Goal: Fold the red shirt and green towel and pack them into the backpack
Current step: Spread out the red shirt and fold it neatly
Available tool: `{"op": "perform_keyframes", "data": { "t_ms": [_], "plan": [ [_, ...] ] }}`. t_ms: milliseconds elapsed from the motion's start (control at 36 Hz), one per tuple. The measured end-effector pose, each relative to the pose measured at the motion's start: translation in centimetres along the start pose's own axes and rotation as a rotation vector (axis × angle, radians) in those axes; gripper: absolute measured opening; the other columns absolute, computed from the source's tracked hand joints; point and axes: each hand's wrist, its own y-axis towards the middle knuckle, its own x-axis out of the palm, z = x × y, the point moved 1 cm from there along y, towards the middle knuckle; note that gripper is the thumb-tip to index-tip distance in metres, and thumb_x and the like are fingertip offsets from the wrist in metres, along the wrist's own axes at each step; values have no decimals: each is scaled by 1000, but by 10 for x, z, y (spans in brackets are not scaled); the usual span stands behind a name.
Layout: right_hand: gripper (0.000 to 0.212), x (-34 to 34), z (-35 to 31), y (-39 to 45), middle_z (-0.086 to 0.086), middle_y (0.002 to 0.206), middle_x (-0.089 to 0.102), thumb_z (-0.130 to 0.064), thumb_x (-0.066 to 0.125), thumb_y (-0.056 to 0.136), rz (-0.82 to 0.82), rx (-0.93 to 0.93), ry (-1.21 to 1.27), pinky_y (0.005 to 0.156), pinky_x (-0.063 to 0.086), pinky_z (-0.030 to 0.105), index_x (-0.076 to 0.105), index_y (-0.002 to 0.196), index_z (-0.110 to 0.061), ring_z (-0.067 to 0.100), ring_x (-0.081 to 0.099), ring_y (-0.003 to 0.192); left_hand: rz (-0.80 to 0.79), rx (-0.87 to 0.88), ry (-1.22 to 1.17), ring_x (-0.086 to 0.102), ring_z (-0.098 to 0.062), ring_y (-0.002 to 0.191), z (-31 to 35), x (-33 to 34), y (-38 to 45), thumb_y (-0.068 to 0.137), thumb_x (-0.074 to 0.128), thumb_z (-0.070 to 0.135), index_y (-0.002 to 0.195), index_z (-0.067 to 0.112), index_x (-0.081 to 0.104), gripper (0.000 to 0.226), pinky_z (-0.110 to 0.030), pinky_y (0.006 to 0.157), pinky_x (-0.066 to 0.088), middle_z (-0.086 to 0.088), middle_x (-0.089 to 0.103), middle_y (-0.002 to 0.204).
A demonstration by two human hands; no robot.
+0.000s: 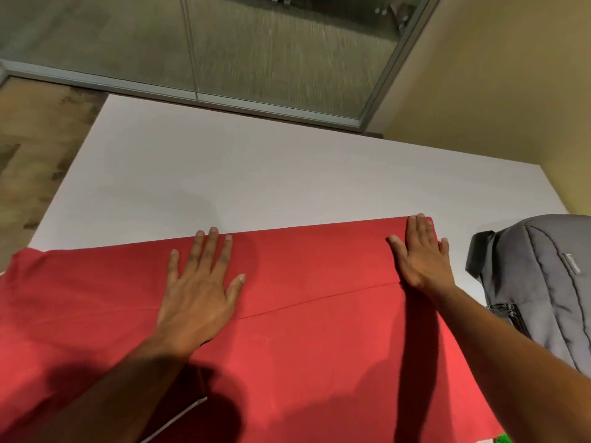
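Both hands are pressing flat, palms down, gripping nothing. Left hand (200,292): fingers spread wide, lying open on the red shirt (303,346) near its far edge. Right hand (417,254): fingers extended and closer together, lying open on the shirt's far right corner, fingertips reaching just to the cloth's edge.

Red shirt: lying spread beneath both palms, covering the near part of the white table (256,174). A straight fold line or seam is running diagonally between the two hands, from below the left palm up toward the right wrist. The far edge is lying straight along the fingertips; the left end is running out of view.

Green towel (500,439): only a small green patch is showing at the bottom edge, near the right forearm, just beside the shirt's near right corner; its state cannot be told.

Grey backpack (540,282): sitting on the table to the right of the right hand, apart from it, partly overlapping the shirt's right side. A zip is showing on its near side; whether it is open cannot be told.

Beyond the fingertips: bare table surface, then a glass partition (256,59) in a metal frame.

Forearms: both bare, reaching forward from the bottom edge, casting dark shadows on the shirt.
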Motion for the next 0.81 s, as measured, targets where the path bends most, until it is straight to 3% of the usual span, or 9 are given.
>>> {"op": "perform_keyframes", "data": {
  "t_ms": [83,250,389,500,667,806],
  "plan": [
    [87,1,-31,-15,2,173,-9,-73,6,101,74,-27,14,128,-3,51,-1,165,-16,15,-14,158,-32,5,-15,-21,-16,155,0,-1,1,99,11,62,164,26,-3,75,-57,125,-3,2,-15,170],
    [73,26,-158,-90,1,173,-7,-57,11,105,84,-390,81,129,-2,45,6,166,-17,13,-12,159,-107,-4,-45,-29,-20,152,1,-7,-2,97,6,59,162,25,-10,75,-57,124,-9,-2,-25,168],
    [67,55,-243,-144,-4,173,-5,-47,16,104,31,-590,165,129,-2,40,11,166,-20,7,-12,158,-29,6,-11,1,-26,158,-6,-3,-30,98,19,49,163,19,19,71,-59,124,8,-8,7,171],
    [67,76,-252,-154,-5,173,-4,-51,14,106,29,-558,92,129,2,48,11,166,-22,8,-11,158,-6,9,8,6,-24,158,-33,-4,-55,102,24,49,162,19,24,68,-57,125,16,-7,12,171],
    [68,81,-250,-154,-5,173,1,-54,16,106,71,-546,21,129,5,48,13,166,-22,9,-6,159,27,-70,55,10,-21,158,-97,-18,-84,102,22,56,162,18,25,70,-47,126,15,-4,17,170],
    [68,80,-250,-155,-6,173,1,-55,12,107,75,-540,15,129,5,48,11,166,-22,9,-6,159,28,-158,129,6,-22,158,-148,-32,-104,101,20,59,163,23,22,72,-54,126,13,0,14,170]
  ]
}}
